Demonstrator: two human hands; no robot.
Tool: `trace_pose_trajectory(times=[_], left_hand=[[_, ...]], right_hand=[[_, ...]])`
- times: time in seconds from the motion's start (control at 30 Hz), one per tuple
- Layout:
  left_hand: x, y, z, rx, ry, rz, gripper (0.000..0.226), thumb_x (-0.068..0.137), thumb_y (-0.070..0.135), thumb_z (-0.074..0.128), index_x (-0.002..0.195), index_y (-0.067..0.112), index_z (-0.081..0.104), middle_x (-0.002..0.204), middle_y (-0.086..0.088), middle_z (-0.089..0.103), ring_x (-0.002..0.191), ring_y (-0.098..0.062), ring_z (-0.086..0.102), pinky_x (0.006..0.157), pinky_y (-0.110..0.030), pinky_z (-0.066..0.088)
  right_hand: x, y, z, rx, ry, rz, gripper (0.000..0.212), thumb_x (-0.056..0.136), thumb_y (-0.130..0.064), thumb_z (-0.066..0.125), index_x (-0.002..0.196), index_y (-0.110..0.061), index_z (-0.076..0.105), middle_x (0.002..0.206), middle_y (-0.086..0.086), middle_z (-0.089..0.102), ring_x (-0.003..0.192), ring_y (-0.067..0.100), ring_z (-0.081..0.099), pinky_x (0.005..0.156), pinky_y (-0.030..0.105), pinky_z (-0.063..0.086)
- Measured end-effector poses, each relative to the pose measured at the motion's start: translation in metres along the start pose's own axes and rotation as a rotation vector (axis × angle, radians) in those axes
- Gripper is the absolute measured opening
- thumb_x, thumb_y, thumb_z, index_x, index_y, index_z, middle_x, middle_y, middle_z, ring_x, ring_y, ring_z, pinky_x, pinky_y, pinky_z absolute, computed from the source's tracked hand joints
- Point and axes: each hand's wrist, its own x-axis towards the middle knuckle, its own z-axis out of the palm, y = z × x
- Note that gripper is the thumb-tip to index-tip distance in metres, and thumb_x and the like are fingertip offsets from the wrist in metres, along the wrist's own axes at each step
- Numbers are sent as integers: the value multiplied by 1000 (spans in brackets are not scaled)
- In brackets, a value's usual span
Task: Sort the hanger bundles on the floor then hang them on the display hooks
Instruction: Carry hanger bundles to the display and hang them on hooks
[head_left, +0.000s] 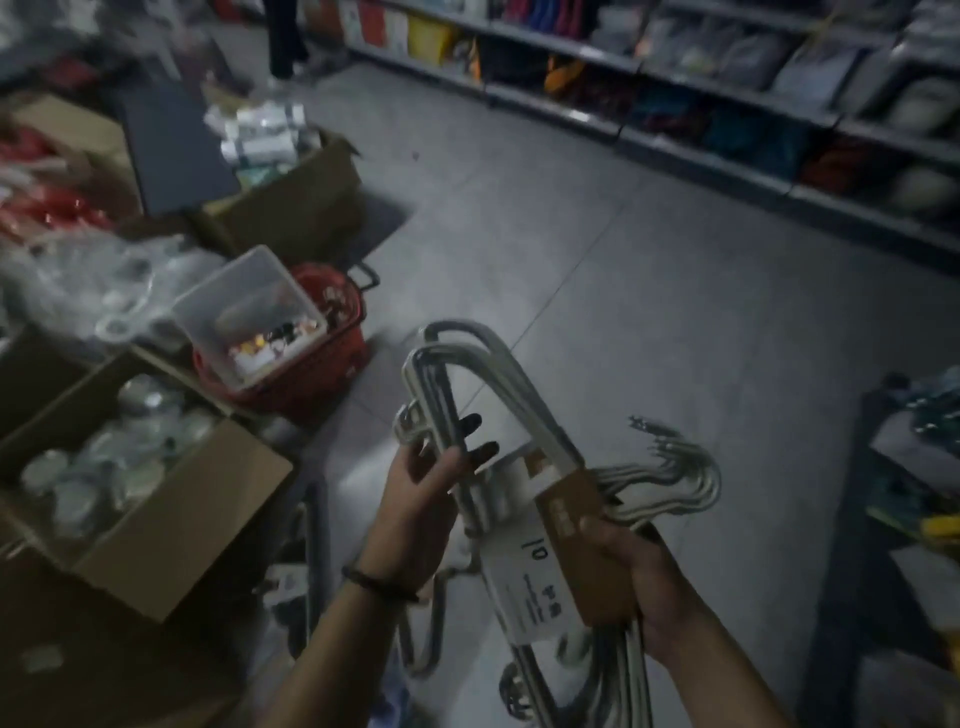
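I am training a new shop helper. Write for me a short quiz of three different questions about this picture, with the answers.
1. True or false: both hands grip the hanger bundle.
2. Which hand wears a dark wrist band? A) left B) right
3. Fill in: the clear plastic tub sits in a red ______.

Key
1. True: the left hand grips the looped end, the right hand grips at the brown label.
2. A
3. basket

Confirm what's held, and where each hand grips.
Both hands hold a hanger bundle: left hand near the curved shoulder end, right hand on the brown label sleeve by the hooks.
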Motion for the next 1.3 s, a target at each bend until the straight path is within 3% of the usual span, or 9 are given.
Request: trace_pose_trajectory(times=[0.07,0.23,0.4,0.47,0.67,0.77,0.9,1.1,1.3], left_hand=[[-7,42,23,22,-19,32,104,55,53,98,135,7,50,122,-12,63,99,-28,69,83,-44,58],[-40,118,75,36,-137,137,72,69,50,85,130,19,62,100,0,50,80,-17,49,71,-37,47],[-81,194,139,249,-325,334,35,81,29,86,104,22,60,90,1,57,82,-14,61,73,-43,56],[-99,211,165,323,-394,392,24,88,24,79,93,28,57,90,-1,57,86,-21,59,76,-52,57],[-174,238,254,318,-679,479,13,96,7,69,99,20,68,82,13,76,82,-4,73,70,-20,57],[-206,238,302,310,-830,514,27,95,23,75,120,12,72,113,-5,78,110,-25,73,92,-45,59],[-240,235,369,376,-927,577,45,87,38,71,118,5,64,84,18,74,82,-8,69,71,-22,55],[-290,239,475,357,-1302,599,67,87,44,74,135,0,57,123,-5,74,117,-20,70,98,-31,56],[-356,237,580,264,-1416,400,16,80,16,75,95,14,79,92,-8,80,84,-22,75,69,-27,61]], right_hand=[[-43,-15,19,-54,25,-65,76,39,-44,103,103,-7,83,108,25,76,98,46,74,93,61,57],[-143,-48,57,-142,180,-202,43,69,-35,92,109,-19,83,114,8,79,103,29,76,94,42,55],[-244,-80,74,-907,575,-125,56,95,-71,50,65,-25,60,63,-12,60,70,13,64,64,31,46],[-291,-100,88,-1029,835,-381,38,93,-69,55,88,-33,67,74,-16,66,71,7,65,65,30,53],[-363,-172,108,-1050,1230,-825,68,82,-65,71,136,-37,40,131,-3,55,116,22,59,86,39,55],[-394,-190,76,-868,1309,-863,40,92,-48,67,129,-38,55,106,-2,68,92,21,66,74,33,52],[-455,-207,17,-858,1442,-752,21,89,-36,69,101,-18,71,88,7,73,86,31,70,71,37,58],[-560,-207,-56,-610,1475,-939,52,100,-39,63,60,-6,54,52,6,55,54,25,61,51,37,42],[-671,-213,-101,-477,1607,-955,54,101,-45,63,62,-7,54,54,7,55,53,22,60,48,29,40]])
